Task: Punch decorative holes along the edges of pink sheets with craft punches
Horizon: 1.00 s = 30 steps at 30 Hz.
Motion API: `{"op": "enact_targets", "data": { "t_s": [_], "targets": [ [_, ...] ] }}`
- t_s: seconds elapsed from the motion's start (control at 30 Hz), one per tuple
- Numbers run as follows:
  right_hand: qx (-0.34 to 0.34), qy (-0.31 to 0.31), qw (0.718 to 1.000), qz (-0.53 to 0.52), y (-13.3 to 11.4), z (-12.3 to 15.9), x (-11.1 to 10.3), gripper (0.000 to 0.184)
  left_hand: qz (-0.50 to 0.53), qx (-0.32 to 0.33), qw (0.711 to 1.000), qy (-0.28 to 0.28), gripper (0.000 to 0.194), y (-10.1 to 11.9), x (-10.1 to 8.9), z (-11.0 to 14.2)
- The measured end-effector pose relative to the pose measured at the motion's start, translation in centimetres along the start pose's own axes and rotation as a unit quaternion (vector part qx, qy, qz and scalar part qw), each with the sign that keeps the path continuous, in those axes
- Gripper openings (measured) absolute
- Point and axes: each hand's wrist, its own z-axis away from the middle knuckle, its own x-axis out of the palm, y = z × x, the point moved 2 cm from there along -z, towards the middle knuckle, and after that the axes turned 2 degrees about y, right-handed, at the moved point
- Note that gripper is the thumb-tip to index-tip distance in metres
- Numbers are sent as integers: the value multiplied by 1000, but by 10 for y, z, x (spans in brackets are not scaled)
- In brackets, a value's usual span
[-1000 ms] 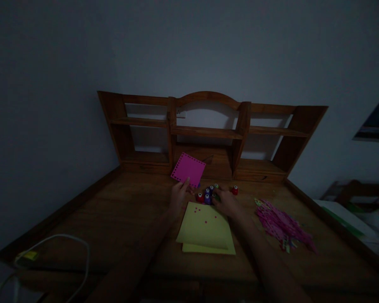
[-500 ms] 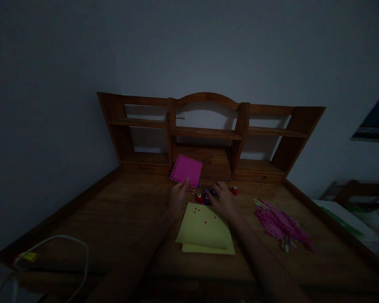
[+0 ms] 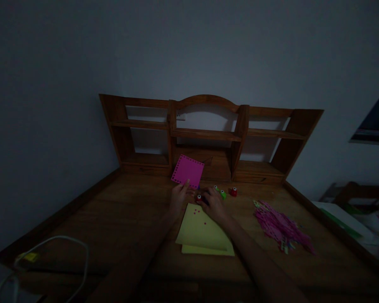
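My left hand (image 3: 178,198) pinches the lower edge of a pink paper square (image 3: 188,170) with the thumb on top. Small holes run along several of its edges. My right hand (image 3: 214,205) curls its fingers over a dark paper punch, mostly hidden under them in the dim light. A red paper punch (image 3: 198,197) sits just beside the fingertips. Behind the hand stand a green paper punch (image 3: 222,194) and another at its left. Another red punch (image 3: 233,192) stands farther right. Below lie yellow paper sheets (image 3: 202,233) with several tiny pink dots on them.
A heap of pink and pale paper strips (image 3: 281,227) lies on the right of the wooden desk (image 3: 120,219). A wooden shelf unit (image 3: 205,134) stands along the back. A white cable (image 3: 63,237) loops at the left front, near a small yellow object (image 3: 30,256).
My right hand has moved left and slightly down, uncovering the green punches and covering the dark ones. My left hand still holds the pink square, nearly in the same place.
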Motion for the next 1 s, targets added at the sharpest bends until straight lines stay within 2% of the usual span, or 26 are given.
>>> {"op": "enact_targets", "data": {
  "t_s": [0.13, 0.23, 0.3, 0.4, 0.47, 0.53, 0.6, 0.7, 0.77, 0.87, 1.0],
  "targets": [
    [16, 59, 997, -44, -2, -2, -4, 21, 4, 4, 1000, 0, 50, 0, 0, 0],
    [89, 125, 974, -168, 2, -5, -6, 21, 6, 7, 1000, -2, 49, 1, 0, 1],
    [167, 147, 924, -312, 10, -7, -3, 26, 5, 4, 1000, -2, 49, 1, 0, 1],
    [269, 149, 806, -506, 21, -9, 5, 33, 2, 6, 1000, -8, 49, 2, 1, 2],
    [302, 151, 736, -587, 25, -8, 8, 32, 0, 11, 1000, -12, 47, 2, 1, 2],
    [310, 152, 689, -637, 27, -8, 8, 30, 0, 9, 1000, -13, 43, 2, 1, 3],
    [307, 140, 667, -664, 26, -7, 6, 28, 4, 3, 1000, -18, 40, 2, 2, 3],
    [306, 118, 654, -682, 24, -8, 4, 28, 8, -4, 1000, -28, 36, 2, 4, 2],
    [308, 114, 659, -677, 25, -8, 4, 28, 8, -6, 999, -35, 35, 1, 5, 2],
    [302, 122, 699, -637, 26, -9, 3, 33, 9, -12, 999, -46, 35, 0, 7, 3],
    [272, 125, 772, -561, 25, -10, -1, 40, 6, -25, 998, -53, 34, 2, 10, 6]
  ]
}}
